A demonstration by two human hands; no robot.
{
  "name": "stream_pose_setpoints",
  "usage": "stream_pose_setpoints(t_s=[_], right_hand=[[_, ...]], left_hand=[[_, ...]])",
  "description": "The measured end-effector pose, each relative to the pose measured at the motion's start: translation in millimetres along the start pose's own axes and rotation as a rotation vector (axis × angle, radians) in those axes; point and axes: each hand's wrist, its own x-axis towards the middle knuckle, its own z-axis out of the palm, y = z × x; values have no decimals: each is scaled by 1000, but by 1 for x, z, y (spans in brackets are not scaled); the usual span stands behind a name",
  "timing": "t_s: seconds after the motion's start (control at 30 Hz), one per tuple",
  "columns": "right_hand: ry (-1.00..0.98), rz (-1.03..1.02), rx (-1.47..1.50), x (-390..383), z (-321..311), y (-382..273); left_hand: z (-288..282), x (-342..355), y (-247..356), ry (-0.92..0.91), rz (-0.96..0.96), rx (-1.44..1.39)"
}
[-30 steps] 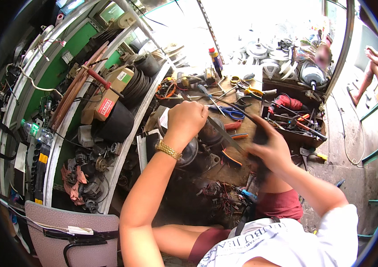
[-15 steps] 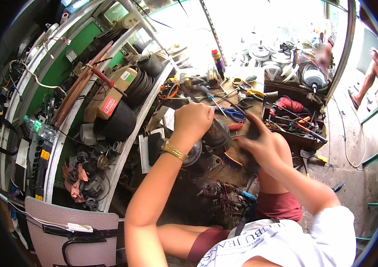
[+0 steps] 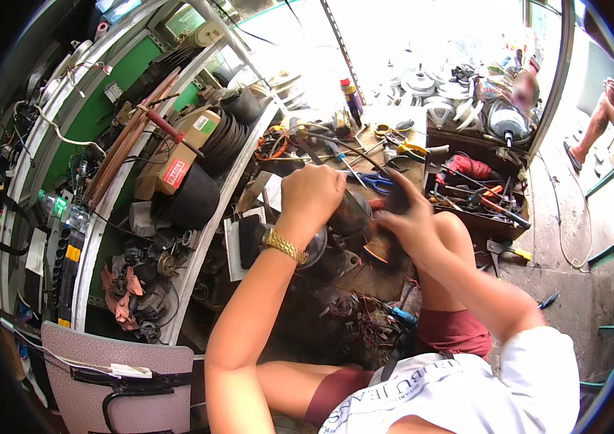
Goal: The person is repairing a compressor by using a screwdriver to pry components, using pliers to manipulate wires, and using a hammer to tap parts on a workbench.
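My left hand (image 3: 310,195), gold band at its wrist, is closed on a long, dark, flat strip (image 3: 350,210) slanting from upper left toward lower right over a dark rounded metal part (image 3: 308,247). My right hand (image 3: 408,220) is beside the strip's lower part, blurred, its fingers curved around something dark that I cannot make out. Behind my hands lie blue-handled scissors (image 3: 372,181), yellow-handled pliers (image 3: 412,150) and other tools on a cluttered wooden board (image 3: 404,170).
Left, shelving (image 3: 195,278) holds boxes, coiled hose and parts, beside a padded chair (image 3: 115,398). Right of the board are a toolbox (image 3: 477,220) with a red drill (image 3: 466,166) and white plastic parts (image 3: 419,87) behind. A person's bare legs (image 3: 593,130) show far right.
My right hand has moved left and slightly upward toward my left hand; my left hand has shifted slightly right, still on the strip. My right knee is more exposed.
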Motion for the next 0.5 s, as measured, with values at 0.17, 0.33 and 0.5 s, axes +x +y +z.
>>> stream_pose_setpoints(t_s=[0.17, 0.33, 0.5], right_hand=[[-141, 246, -69, -3, -8, -24], [-184, 195, 17, -71, -82, -26], [-12, 169, -13, 20, 20, -6]], left_hand=[[-13, -5, -11, -81, -74, 7], [-16, -12, -16, -98, -126, 47], [-3, 2, -4, 75, -29, 56]])
